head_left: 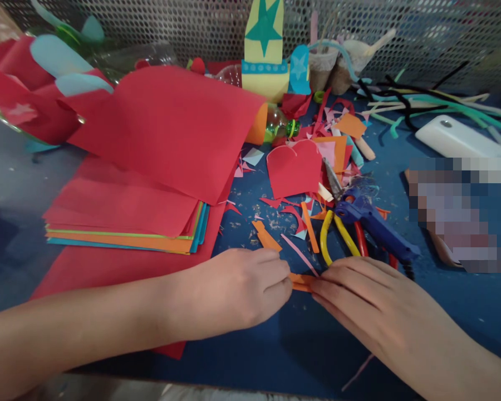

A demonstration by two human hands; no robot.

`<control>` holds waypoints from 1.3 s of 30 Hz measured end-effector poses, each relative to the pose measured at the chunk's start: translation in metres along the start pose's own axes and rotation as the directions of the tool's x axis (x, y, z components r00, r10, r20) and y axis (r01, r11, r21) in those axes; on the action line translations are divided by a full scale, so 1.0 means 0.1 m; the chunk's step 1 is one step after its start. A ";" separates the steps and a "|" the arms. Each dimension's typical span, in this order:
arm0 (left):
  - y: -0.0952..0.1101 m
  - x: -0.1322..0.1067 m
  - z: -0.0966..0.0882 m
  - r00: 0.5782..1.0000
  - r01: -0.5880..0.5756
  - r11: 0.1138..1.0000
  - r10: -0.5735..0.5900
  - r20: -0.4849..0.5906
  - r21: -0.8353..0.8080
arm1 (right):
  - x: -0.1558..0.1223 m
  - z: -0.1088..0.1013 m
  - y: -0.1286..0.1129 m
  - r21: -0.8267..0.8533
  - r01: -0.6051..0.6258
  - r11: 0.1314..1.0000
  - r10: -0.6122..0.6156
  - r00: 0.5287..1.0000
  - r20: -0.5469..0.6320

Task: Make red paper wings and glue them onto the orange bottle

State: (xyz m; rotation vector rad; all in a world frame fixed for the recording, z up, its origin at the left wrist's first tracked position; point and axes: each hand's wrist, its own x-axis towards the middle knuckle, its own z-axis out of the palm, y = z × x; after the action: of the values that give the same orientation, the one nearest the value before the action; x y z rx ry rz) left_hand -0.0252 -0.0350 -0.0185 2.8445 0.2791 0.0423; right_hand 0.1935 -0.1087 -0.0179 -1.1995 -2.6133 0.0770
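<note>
Between our left hand (245, 288) and right hand (378, 303), orange strip (301, 282) ran sideways. We pinched one end with each, both just as near.

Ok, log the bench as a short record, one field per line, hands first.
left hand: holds orange strip, left part
right hand: holds its right part
beyond right hand: blue tool, yellow handles
left side: paper stack, red on top
middle: red cutout among scraps
back: star card
right side: white device
</note>
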 end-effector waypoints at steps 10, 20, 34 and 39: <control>-0.01 0.00 -0.03 1.000 0.004 1.000 -0.004 -0.022 -0.013 | 0.01 -0.02 -0.01 0.008 0.005 1.000 -0.005 1.000 0.005; -0.03 0.00 -0.05 0.999 -0.020 1.000 0.020 -0.044 0.014 | -0.01 0.01 0.01 0.021 -0.021 1.000 0.022 1.000 -0.012; -0.02 0.02 0.02 0.991 -0.009 0.997 0.018 -0.131 0.070 | 0.02 -0.01 0.00 -0.030 -0.014 0.999 0.013 1.000 -0.022; -0.06 0.02 -0.01 0.992 -0.043 0.999 0.046 -0.118 0.029 | -0.02 0.00 0.02 -0.006 -0.041 0.999 0.041 0.999 -0.006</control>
State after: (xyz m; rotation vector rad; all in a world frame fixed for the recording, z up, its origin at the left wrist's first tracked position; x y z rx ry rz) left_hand -0.0242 -0.0289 -0.0190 2.8790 0.2431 0.2195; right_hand 0.1963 -0.1083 -0.0181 -1.2541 -2.5858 0.0727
